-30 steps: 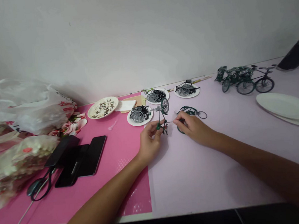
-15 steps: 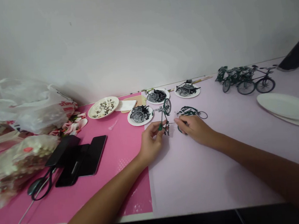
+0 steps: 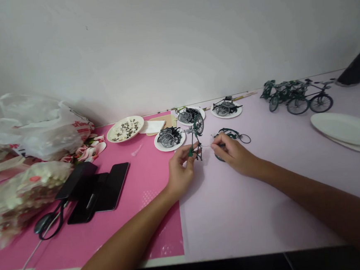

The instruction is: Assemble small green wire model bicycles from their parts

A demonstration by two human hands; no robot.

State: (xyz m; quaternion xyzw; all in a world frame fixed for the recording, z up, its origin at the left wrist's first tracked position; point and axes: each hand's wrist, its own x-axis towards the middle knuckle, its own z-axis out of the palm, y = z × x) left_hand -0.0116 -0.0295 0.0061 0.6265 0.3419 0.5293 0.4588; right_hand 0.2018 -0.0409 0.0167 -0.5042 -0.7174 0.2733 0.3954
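Note:
My left hand (image 3: 181,167) is closed on a dark green miniature bicycle (image 3: 193,140), held tilted above the table with a spoked wheel at its upper end. From the right, my right hand (image 3: 231,151) pinches a small screwdriver (image 3: 206,146), whose thin metal shaft points at the bicycle's frame. Most of the tool's handle is hidden by the fingers. Behind that hand lie green bicycle parts (image 3: 228,131) with a thin dark ring (image 3: 245,138); a wheel there is partly covered.
Small plates of spoked wheels and dark parts (image 3: 170,148) stand behind my hands, near a bowl of small pieces (image 3: 109,133). Miniature bicycles (image 3: 298,96) and white plates (image 3: 344,124) are at right. Phones (image 3: 117,185), a black box (image 3: 77,180) and plastic bags (image 3: 51,124) occupy the left.
The bicycle in my left hand has shifted slightly left and up. The screwdriver's shaft shows more plainly between my hands. Both hands keep their holds.

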